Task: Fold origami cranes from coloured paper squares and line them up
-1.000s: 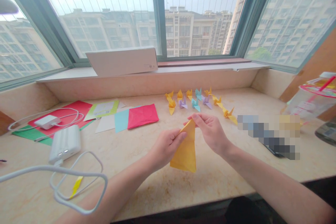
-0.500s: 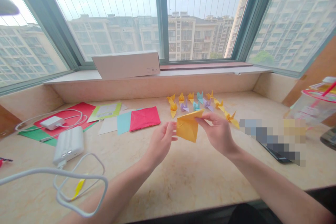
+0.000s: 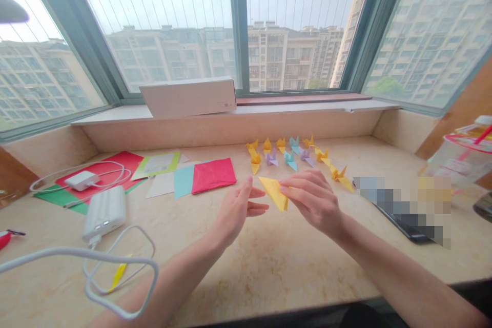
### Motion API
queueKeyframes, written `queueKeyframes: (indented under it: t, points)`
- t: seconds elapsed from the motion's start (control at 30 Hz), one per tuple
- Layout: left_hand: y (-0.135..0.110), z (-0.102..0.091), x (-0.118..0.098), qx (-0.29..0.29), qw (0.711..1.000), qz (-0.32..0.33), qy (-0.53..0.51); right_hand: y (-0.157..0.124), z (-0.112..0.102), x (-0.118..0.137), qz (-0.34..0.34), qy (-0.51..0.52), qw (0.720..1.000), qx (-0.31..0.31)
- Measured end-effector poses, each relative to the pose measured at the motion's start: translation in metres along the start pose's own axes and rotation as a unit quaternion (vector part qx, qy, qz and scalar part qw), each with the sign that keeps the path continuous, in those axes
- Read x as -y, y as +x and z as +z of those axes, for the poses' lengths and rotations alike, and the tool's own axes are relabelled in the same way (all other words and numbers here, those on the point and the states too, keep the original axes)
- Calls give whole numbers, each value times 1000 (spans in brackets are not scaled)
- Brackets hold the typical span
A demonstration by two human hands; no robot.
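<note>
A yellow sheet of origami paper, folded to a pointed shape, is pinched between the thumb and fingers of my right hand. It is held above the countertop. Just left of it is my left hand, thumb raised and fingers stretched apart, holding nothing and not touching the paper as far as I can see. Behind the hands, several small folded paper cranes stand in rows: yellow ones such as the crane, a light blue crane and a purple crane.
To the left lie a red paper packet, coloured sheets, a white power bank, a charger and a looping white cable. On the right are a phone and a clear plastic cup. A white box stands on the sill.
My left hand has let go of the yellow paper and opened. In my right hand the paper has turned and now shows a narrower, pointed shape.
</note>
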State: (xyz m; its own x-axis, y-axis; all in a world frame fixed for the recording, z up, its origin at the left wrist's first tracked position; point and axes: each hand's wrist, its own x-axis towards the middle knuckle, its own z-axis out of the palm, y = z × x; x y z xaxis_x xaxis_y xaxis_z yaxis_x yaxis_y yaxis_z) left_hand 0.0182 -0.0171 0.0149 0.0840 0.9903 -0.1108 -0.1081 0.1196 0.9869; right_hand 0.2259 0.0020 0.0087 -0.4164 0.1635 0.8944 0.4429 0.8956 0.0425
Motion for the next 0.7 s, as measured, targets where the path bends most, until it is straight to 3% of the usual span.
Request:
queueKeyframes:
  t: [0.13,0.27,0.4,0.47,0.57,0.63,0.7]
  points:
    - [0,2,5,84,995,34,-45,-2,7,10,-68,-13,995,69]
    - [0,3,7,86,993,79,-21,0,15,19,-91,-5,989,119]
    - [3,1,9,71,995,67,17,2,16,20,-44,27,985,164]
    - [4,-1,10,72,995,66,33,2,16,17,1,42,990,137]
    - [5,-2,10,91,992,72,44,1,16,11,131,44,990,33]
    - [4,-1,10,113,990,71,38,0,18,7,238,61,969,-10]
    - [2,0,10,128,989,67,33,0,21,5,326,109,939,-7]
